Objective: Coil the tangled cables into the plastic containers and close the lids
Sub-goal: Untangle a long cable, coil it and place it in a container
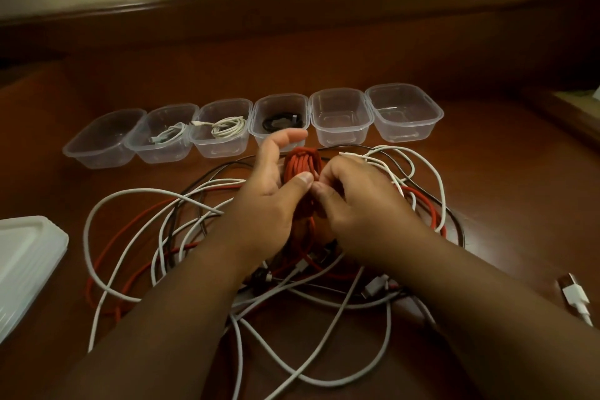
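- The red cable coil point(302, 169) sits between the two hands, above the tangle and just in front of the row of containers, its loops standing upright.
- The left hand point(269, 201) holds the coil from its left side: the thumb presses across the front of the loops, while the fingers stretch out fairly straight behind and past the top of the coil.
- The right hand point(360, 201) is curled close against the coil's right side, fingertips pinching the red strands right where the left thumb lies; the two hands touch there.
- Under the forearms lies the tangle of cables point(227, 269), white, red and black loops spread wide over the wooden table point(487, 172).
- Behind the hands stands a row of six clear plastic containers point(341, 117), all uncovered and touching side to side.
- Counting from the left, the second holds a white cable point(168, 135), the third a coiled white cable point(227, 127), the fourth a black cable point(282, 122).
- A stack of pale lids point(26, 266) lies at the left edge.
- A white plug end point(576, 297) lies apart at the right.
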Available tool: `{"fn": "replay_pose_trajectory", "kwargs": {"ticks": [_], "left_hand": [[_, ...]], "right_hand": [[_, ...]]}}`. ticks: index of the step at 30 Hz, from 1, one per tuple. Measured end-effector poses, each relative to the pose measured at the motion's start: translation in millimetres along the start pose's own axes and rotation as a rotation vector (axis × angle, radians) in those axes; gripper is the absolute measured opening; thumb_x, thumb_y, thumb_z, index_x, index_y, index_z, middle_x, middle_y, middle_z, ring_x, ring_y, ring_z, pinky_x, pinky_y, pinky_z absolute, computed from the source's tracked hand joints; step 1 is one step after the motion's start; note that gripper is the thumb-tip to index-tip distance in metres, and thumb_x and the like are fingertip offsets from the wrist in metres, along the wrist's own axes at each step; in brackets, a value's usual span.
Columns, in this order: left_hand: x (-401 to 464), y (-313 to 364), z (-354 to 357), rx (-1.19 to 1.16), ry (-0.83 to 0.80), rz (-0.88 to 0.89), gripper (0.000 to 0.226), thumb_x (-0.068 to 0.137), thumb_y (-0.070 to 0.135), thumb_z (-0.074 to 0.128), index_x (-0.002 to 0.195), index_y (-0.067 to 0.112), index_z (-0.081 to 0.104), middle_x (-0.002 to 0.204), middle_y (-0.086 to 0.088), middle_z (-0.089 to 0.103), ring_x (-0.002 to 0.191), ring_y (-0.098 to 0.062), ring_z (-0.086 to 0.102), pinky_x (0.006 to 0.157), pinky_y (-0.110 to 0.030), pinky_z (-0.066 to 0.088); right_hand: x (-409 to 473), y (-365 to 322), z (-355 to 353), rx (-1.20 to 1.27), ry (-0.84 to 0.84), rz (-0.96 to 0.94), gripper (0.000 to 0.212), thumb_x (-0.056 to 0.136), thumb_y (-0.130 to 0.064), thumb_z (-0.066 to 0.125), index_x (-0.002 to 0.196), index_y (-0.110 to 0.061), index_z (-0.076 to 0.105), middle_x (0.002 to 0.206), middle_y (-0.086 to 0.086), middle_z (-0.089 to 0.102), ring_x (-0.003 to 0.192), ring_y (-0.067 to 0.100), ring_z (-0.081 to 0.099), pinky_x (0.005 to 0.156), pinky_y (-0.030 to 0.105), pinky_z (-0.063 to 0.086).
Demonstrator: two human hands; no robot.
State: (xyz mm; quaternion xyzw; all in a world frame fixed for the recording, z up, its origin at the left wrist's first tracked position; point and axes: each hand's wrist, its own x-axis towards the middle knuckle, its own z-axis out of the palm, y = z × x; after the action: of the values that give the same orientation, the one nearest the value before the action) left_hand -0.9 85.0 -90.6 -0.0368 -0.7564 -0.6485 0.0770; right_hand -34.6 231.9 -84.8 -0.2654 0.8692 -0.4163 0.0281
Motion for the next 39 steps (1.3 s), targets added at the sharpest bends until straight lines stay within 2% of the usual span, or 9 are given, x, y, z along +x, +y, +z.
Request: {"fn": "replay_pose_trajectory", "kwargs": {"ticks": [3,8,13,19,24,28,31,35,39], "left_hand": [[0,-2,-1,0.016,-0.043,0.01,0.049,0.103,0.007,0.042,0.131,0.047,0.042,0.115,-0.013,0.062,0.106,-0.02,0.065,0.088,-0.03,0.055],[0,-2,-1,0.086,-0.071,0.071,0.042,0.098,0.024,0.043,0.129,0.053,0.042,0.119,-0.001,0.058,0.107,-0.011,0.062,0.087,-0.025,0.053],[-1,2,-3,0.082,-0.113,0.087,0.043,0.101,0.016,0.044,0.127,0.051,0.043,0.115,-0.002,0.061,0.105,-0.014,0.064,0.083,-0.027,0.055],[-6,17,-1,0.258,-0.074,0.137,0.04,0.095,0.025,0.046,0.131,0.042,0.043,0.119,0.004,0.058,0.106,-0.009,0.062,0.09,-0.037,0.057],[-16,52,-2,0.269,-0.032,0.224,0.038,0.102,0.013,0.049,0.134,0.032,0.044,0.121,0.009,0.057,0.106,-0.004,0.062,0.088,-0.036,0.058],[-33,88,-2,0.22,0.015,0.288,0.032,0.103,0.016,0.049,0.132,0.029,0.047,0.124,0.003,0.058,0.111,-0.008,0.062,0.092,-0.037,0.057],[-58,113,0,0.231,-0.012,0.361,0.033,0.103,0.019,0.048,0.136,0.023,0.045,0.122,0.002,0.06,0.109,-0.008,0.064,0.087,-0.032,0.059],[-86,134,1,0.463,0.043,0.516,0.036,0.104,0.026,0.048,0.138,0.022,0.041,0.116,0.011,0.059,0.102,0.003,0.063,0.082,-0.019,0.056],[-101,142,-2,0.589,0.077,0.583,0.037,0.103,0.033,0.047,0.138,0.022,0.04,0.122,-0.003,0.062,0.102,-0.009,0.065,0.082,-0.029,0.059]], "right_hand": [[-2,-2,2,-0.013,-0.039,0.001,0.009,0.102,-0.03,0.047,0.096,-0.024,0.052,0.091,-0.008,0.05,0.079,0.007,0.048,0.062,0.018,0.037],[-6,-6,-2,-0.021,-0.042,-0.019,0.012,0.103,-0.031,0.043,0.093,-0.026,0.048,0.084,-0.008,0.049,0.072,0.006,0.045,0.057,0.016,0.031],[-5,-11,-12,-0.006,-0.07,0.03,0.018,0.104,-0.033,0.04,0.087,-0.03,0.045,0.08,-0.006,0.049,0.067,0.005,0.044,0.055,0.017,0.031],[-6,-28,-25,0.06,-0.018,0.087,0.02,0.105,-0.034,0.038,0.097,-0.022,0.053,0.088,0.005,0.059,0.081,0.02,0.058,0.07,0.038,0.05],[-17,-60,-40,0.062,0.136,0.012,0.017,0.104,-0.033,0.041,0.093,-0.027,0.051,0.08,-0.001,0.057,0.068,0.012,0.054,0.053,0.021,0.039],[-39,-95,-59,0.035,0.236,-0.095,0.016,0.102,-0.035,0.047,0.096,-0.022,0.054,0.08,-0.001,0.06,0.066,0.01,0.058,0.05,0.017,0.045],[-61,-123,-73,-0.051,0.215,-0.102,0.018,0.1,-0.041,0.05,0.096,-0.023,0.054,0.083,-0.003,0.061,0.067,0.007,0.059,0.048,0.015,0.042],[-84,-152,-87,-0.135,0.156,-0.056,0.019,0.102,-0.039,0.048,0.092,-0.026,0.058,0.082,-0.006,0.061,0.064,0.003,0.056,0.046,0.01,0.037],[-98,-166,-92,0.016,0.112,0.036,0.024,0.103,-0.033,0.048,0.087,-0.02,0.06,0.078,0.0,0.062,0.063,0.008,0.056,0.052,0.018,0.043]]}}
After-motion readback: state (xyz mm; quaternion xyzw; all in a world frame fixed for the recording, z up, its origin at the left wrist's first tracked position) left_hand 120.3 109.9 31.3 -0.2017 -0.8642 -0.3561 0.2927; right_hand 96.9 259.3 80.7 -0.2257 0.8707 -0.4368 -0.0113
